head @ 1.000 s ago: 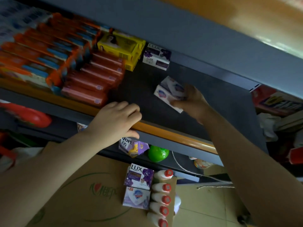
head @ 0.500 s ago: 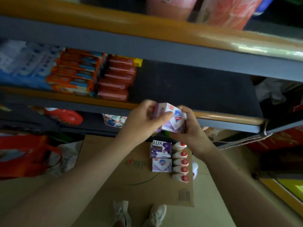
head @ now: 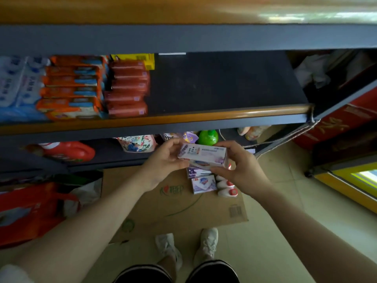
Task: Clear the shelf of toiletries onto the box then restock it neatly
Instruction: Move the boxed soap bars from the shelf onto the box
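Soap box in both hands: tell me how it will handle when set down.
The soap box looks stiff: its edges stay square in the left hand and right hand. Its flat faces should sit steady, not roll. Probably light, since fingertips alone carry it.

Pale beige floor tiles (head: 289, 211) run under a dark grey metal shelving unit (head: 183, 37) edged with orange rails (head: 204, 117); a yellow-framed cabinet (head: 346, 188) stands at the right; a bright reflection (head: 318, 16) streaks the upper rail; overall light is dim.

Soap box (head: 203, 155) above cardboard box (head: 204, 209) — between hands.
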`<action>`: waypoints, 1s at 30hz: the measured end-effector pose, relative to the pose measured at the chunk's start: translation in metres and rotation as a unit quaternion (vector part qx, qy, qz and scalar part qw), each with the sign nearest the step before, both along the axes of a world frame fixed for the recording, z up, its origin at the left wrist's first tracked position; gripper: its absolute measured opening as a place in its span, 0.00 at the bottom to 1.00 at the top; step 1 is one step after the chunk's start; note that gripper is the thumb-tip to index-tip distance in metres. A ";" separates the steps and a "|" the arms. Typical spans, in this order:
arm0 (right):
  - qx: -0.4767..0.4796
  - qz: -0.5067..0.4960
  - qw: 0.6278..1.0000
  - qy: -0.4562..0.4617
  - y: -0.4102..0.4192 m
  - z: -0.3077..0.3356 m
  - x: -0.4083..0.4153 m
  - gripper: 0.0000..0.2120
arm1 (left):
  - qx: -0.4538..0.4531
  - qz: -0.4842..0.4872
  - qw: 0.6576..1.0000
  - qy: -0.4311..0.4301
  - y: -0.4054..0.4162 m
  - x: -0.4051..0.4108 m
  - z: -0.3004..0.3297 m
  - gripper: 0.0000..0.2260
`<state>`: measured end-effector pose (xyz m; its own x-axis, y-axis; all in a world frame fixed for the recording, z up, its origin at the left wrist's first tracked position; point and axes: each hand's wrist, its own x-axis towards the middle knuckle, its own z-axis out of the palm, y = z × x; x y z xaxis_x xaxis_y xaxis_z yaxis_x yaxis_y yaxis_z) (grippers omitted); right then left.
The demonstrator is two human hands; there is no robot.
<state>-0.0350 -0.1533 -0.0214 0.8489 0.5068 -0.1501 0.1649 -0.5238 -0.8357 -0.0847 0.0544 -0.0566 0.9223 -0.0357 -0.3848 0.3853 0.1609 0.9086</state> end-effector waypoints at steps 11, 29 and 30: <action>0.037 -0.117 0.950 0.287 -0.020 0.004 0.009 0.12 | -0.241 -0.067 0.940 0.234 -0.044 -0.007 -0.034 0.15; -0.109 -0.075 0.957 0.257 -0.062 -0.102 0.049 0.06 | 0.132 0.162 0.925 0.316 -0.094 -0.022 -0.173 0.11; -0.112 -0.064 0.960 0.248 -0.064 -0.105 0.051 0.06 | 0.130 0.167 0.923 0.320 -0.098 -0.020 -0.179 0.12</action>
